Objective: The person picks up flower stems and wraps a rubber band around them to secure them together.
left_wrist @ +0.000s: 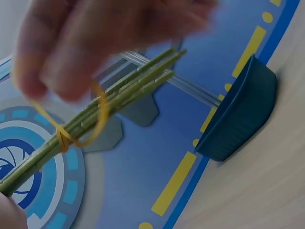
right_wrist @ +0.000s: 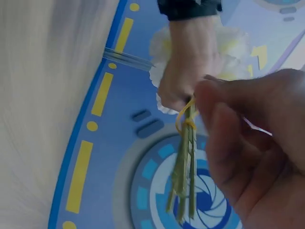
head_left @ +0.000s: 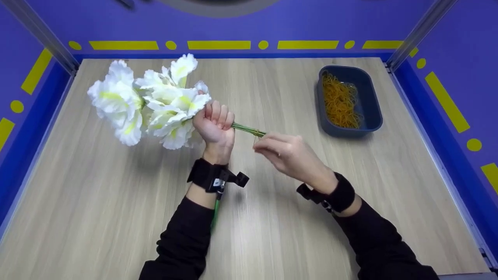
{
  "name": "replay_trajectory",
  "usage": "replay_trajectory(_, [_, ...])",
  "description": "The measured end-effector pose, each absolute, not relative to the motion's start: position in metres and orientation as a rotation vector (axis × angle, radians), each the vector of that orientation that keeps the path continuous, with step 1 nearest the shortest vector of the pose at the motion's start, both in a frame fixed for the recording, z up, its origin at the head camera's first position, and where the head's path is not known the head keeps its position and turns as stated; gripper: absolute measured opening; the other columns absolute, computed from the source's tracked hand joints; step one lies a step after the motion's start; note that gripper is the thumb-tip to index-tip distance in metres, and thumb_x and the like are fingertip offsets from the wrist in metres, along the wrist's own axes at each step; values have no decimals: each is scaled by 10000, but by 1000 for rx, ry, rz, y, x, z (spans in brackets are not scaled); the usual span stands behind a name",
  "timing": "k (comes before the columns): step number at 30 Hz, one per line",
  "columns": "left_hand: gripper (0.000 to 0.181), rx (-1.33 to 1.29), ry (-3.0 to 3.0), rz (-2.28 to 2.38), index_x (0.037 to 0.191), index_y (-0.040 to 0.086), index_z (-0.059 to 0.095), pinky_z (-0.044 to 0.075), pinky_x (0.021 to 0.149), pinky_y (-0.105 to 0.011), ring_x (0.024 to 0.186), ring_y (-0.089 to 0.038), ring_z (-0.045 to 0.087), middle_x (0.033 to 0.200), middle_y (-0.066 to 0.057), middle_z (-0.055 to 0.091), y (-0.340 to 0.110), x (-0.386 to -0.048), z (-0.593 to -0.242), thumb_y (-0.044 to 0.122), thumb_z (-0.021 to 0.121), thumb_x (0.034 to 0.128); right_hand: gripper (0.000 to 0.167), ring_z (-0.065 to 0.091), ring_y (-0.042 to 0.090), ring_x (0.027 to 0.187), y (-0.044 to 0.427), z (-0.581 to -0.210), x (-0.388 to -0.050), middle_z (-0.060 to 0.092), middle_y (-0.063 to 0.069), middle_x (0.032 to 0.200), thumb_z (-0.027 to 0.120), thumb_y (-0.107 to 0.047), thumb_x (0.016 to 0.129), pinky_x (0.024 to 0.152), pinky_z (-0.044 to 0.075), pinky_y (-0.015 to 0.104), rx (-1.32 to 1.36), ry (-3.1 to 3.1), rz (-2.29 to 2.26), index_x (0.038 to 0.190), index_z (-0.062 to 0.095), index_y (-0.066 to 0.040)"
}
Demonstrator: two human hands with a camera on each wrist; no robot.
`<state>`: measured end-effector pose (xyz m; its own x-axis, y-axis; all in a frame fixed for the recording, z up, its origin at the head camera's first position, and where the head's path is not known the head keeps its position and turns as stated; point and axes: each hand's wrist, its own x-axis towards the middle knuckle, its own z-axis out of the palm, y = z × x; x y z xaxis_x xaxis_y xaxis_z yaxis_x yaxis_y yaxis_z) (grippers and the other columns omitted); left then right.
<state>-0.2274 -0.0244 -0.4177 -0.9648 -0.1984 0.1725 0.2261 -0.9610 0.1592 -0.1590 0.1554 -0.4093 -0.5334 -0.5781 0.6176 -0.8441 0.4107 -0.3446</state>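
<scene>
My left hand (head_left: pixel 216 122) grips a bundle of green stems (head_left: pixel 245 128) just under the white artificial flowers (head_left: pixel 171 103), whose heads lean out to the left above the table. Around the stems a yellow rubber band (left_wrist: pixel 63 137) is wrapped, with a loose loop standing off them in the left wrist view. My right hand (head_left: pixel 290 153) pinches that loop between thumb and fingertips, close beside the stems. The cut stem ends (right_wrist: pixel 182 205) stick out past the band in the right wrist view.
A dark grey-blue plastic tub (head_left: pixel 371 103) with a heap of yellow rubber bands (head_left: pixel 340 103) stands at the back right of the wooden table (head_left: pixel 249 233). Blue panels with yellow marks (head_left: pixel 219 45) enclose the table at the back and sides.
</scene>
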Motion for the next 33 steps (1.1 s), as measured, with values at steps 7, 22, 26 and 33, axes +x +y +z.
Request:
replay_trajectory(7, [538, -339, -543, -3079, 625, 187, 438, 176, 362, -160, 387, -23, 207, 450, 105, 318, -15, -215, -416, 289, 221, 1107, 121, 665, 139, 654, 175, -405, -182, 732, 97, 908, 757, 57, 851, 637, 525, 136, 1057, -2103, 1140, 949, 757, -13])
replay_trajectory(22, [533, -453, 61, -3406, 578, 193, 195, 121, 421, -200, 420, -66, 125, 489, 81, 162, -9, -208, -418, 370, 296, 1070, 127, 558, 109, 491, 179, -437, -215, 729, 100, 884, 705, 100, 886, 454, 455, 168, 983, -2040, 1495, 967, 749, 14])
replay_trajectory(26, [564, -390, 268, -3279, 574, 203, 184, 100, 421, -210, 425, -70, 116, 490, 82, 151, -15, -208, -414, 420, 243, 1090, 109, 586, 119, 511, 173, -445, -212, 739, 100, 887, 704, 91, 889, 443, 468, 185, 989, -2094, 1567, 966, 751, 30])
replay_trajectory(33, [585, -304, 290, -3144, 566, 196, 178, 91, 411, -215, 425, -74, 105, 492, 75, 139, -30, -212, -411, 425, 266, 1097, 95, 611, 175, 461, 151, -451, -193, 693, 84, 778, 700, -23, 944, 392, 476, 232, 1017, -2144, 1614, 1022, 726, 24])
